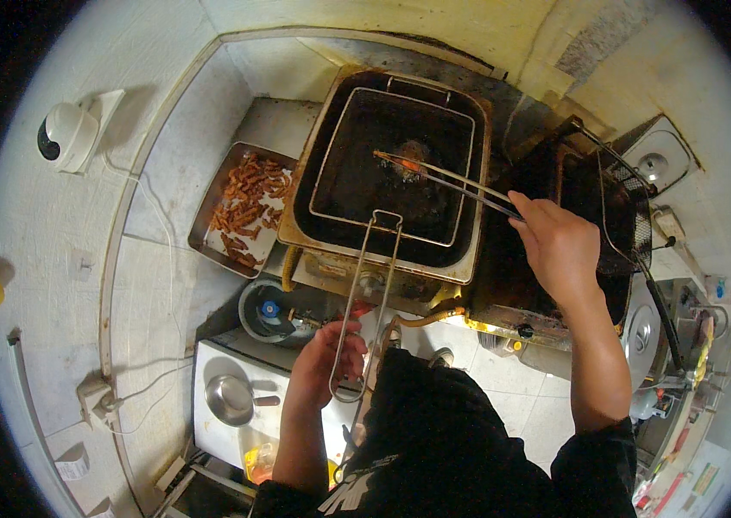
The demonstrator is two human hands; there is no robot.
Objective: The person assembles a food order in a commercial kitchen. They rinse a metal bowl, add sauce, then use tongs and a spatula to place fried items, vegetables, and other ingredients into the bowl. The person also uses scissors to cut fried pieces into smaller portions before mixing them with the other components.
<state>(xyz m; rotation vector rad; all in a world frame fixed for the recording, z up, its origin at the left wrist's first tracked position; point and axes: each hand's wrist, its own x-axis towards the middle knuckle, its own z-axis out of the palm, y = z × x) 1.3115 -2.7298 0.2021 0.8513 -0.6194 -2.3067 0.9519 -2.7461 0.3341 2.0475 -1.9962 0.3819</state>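
My right hand point(560, 244) is closed round a pair of long chopsticks point(460, 183), which reach left over the deep fryer point(300, 203). Their tips come together above the dark oil, inside the wire frying basket point(322, 160). A small orange-red piece point(410, 164) shows by the chopsticks, over a patch of bubbles; whether they grip it I cannot make out. The basket's long wire handle point(355, 302) slants toward me over the fryer's front edge. My left hand point(331, 358) has its fingers curled round the lower part of that handle.
Left of the fryer, a metal tray point(195, 233) holds browned fried strips. A gas cylinder point(249, 315) stands below. On a white surface point(210, 371) lies a small metal pan point(229, 400). Another mesh basket point(624, 216) sits over the second fryer at right.
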